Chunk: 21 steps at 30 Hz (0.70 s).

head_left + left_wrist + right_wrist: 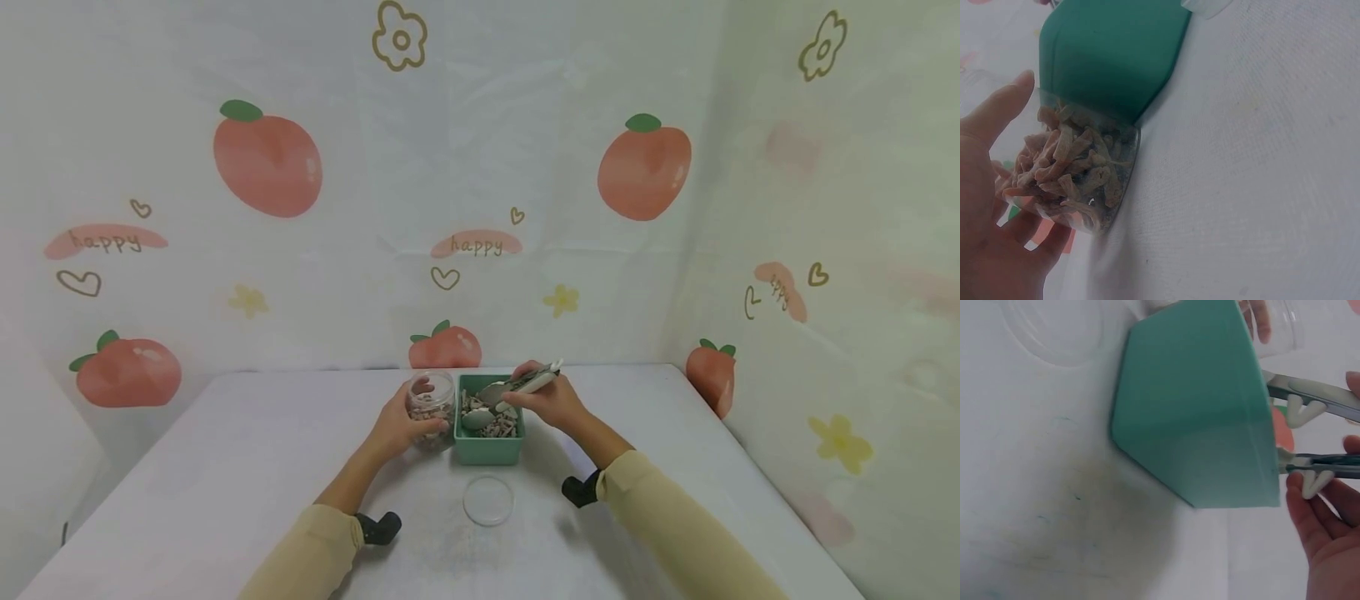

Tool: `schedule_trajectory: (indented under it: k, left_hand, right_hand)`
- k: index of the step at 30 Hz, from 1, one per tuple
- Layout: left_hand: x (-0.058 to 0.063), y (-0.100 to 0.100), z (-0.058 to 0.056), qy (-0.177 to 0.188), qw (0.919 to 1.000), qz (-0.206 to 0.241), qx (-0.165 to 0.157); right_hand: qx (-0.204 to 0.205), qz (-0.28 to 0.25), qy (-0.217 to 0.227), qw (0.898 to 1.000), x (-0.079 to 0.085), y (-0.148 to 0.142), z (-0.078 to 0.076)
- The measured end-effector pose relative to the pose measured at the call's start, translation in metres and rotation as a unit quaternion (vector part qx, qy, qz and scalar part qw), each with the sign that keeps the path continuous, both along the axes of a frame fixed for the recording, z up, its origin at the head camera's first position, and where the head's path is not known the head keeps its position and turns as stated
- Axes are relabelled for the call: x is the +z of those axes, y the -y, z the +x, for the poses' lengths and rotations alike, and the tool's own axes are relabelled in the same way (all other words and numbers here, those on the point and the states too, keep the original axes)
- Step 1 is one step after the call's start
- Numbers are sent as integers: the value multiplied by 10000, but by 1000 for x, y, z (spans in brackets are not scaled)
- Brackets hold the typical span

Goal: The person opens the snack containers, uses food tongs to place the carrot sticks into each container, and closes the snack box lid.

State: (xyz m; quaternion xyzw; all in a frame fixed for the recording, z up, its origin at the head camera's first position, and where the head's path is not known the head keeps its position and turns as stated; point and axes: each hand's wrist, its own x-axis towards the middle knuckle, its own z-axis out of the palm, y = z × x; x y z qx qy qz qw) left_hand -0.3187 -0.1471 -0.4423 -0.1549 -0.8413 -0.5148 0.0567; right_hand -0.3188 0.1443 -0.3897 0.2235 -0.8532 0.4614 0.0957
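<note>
My left hand holds a clear jar upright on the table, thumb on the near side and fingers behind it. Brown-grey dried strips fill its lower part, and its top is uncovered. Touching or almost touching the jar stands a green rectangular box with similar pieces inside. Above it, my right hand grips metal tongs with pale handles. Their two spoon-shaped ends are spread apart over the pieces in the box; whether anything lies between them I cannot tell.
A round clear lid lies on the white table in front of the green box. Behind the table hangs a white sheet printed with fruit, flowers and hearts. A black wrist mount sits on each forearm.
</note>
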Motion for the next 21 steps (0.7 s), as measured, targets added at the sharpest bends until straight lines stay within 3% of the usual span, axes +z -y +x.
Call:
schedule_trajectory:
  k: [5, 8, 21]
  left_hand:
    - [0, -1, 1, 1, 10000, -20, 45]
    - [0, -1, 0, 6, 10000, -3, 49]
    - [0, -1, 0, 79, 10000, 26, 21]
  right_hand:
    - [185, 94, 301, 9993, 4, -3, -1]
    - [99, 121, 358, 9992, 4, -2, 0]
    - [-135, -348, -32, 9993, -6, 4, 1]
